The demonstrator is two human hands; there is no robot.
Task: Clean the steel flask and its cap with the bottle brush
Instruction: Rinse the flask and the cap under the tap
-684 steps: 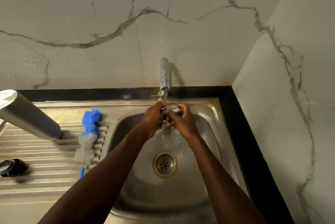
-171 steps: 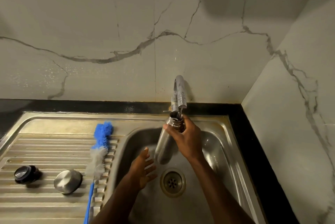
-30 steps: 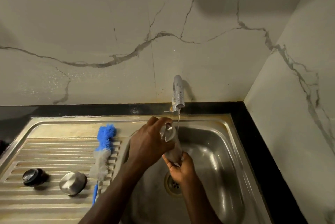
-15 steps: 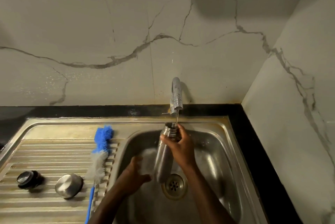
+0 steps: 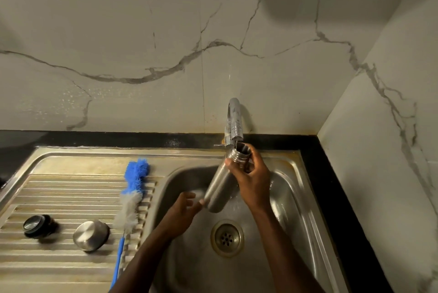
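Note:
The steel flask (image 5: 219, 186) hangs tilted over the sink basin, its open threaded mouth right under the tap spout (image 5: 234, 124). My right hand (image 5: 252, 179) grips it around the neck. My left hand (image 5: 181, 215) is below and to the left, fingers loosely spread, fingertips at the flask's base. The blue and white bottle brush (image 5: 129, 200) lies on the drainboard beside the basin. A steel cap (image 5: 90, 235) and a black inner stopper (image 5: 38, 225) rest on the drainboard ridges.
The steel sink (image 5: 296, 202) has a round drain (image 5: 227, 237) in the middle. A ribbed drainboard (image 5: 59, 198) stretches to the left. A black counter strip (image 5: 331, 198) borders the sink, with marble walls behind and to the right.
One second ago my left hand held the upended flask. Now my right hand holds it mouth-up, raised closer under the tap, and my left hand has dropped to its base.

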